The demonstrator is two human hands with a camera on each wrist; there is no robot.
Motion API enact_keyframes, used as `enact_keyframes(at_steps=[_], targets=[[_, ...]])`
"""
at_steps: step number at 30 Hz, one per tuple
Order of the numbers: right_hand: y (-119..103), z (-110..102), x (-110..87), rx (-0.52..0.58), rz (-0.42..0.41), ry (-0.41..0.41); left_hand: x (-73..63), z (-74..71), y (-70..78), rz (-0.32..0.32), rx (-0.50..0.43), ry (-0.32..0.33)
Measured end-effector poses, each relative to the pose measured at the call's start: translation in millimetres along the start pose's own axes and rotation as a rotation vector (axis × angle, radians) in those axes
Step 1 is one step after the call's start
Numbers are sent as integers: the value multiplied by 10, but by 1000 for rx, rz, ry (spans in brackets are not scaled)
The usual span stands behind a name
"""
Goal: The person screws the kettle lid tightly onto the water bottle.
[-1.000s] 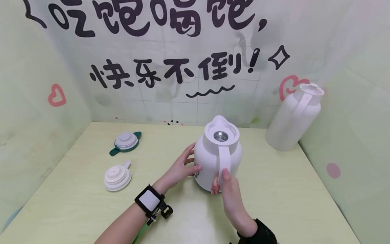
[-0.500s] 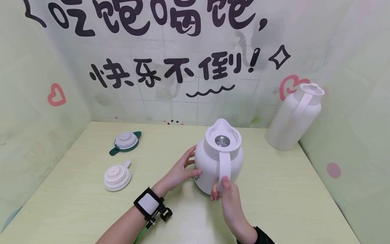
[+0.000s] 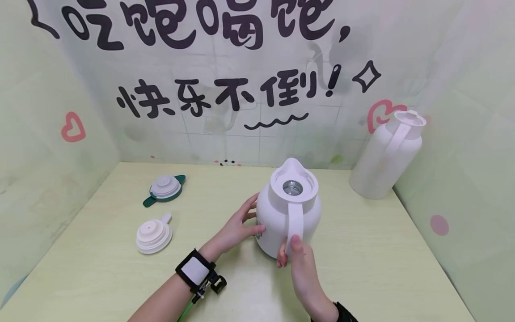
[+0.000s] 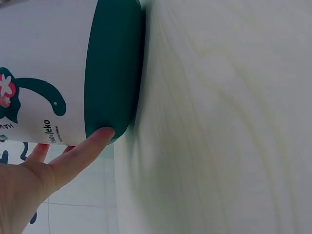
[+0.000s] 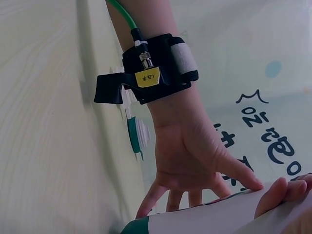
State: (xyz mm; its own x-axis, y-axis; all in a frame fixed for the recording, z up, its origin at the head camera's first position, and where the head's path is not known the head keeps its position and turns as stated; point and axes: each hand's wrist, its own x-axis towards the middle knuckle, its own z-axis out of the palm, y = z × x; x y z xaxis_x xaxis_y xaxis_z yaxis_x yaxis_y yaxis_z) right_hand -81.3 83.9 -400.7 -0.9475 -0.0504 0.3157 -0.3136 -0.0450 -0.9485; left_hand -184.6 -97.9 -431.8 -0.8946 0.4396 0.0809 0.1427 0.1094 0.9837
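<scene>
Both your hands are on the round white jug (image 3: 269, 223), which sits near the middle of the pale table (image 3: 374, 259), its mouth uncovered. Your left hand (image 3: 233, 231) is spread against the jug's side, one finger reaching the green base (image 4: 112, 68). Your right hand (image 3: 306, 273) grips the handle (image 3: 295, 217), thumb laid along it. Left of them lie a green-edged lid (image 3: 165, 187) and a white lid (image 3: 152, 233); a taller jug (image 3: 386, 156) stands back right.
</scene>
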Motion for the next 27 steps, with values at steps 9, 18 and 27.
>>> enact_keyframes(at_steps=[9,18,27], targets=[[-5,-20,18,-17,11,-9,-18,-8,33,-9,3,11],[9,-32,13,1,23,-6,3,-141,62,11,132,-87],[4,-40,-8,-6,24,-18,30,-611,188,-59,332,-115]])
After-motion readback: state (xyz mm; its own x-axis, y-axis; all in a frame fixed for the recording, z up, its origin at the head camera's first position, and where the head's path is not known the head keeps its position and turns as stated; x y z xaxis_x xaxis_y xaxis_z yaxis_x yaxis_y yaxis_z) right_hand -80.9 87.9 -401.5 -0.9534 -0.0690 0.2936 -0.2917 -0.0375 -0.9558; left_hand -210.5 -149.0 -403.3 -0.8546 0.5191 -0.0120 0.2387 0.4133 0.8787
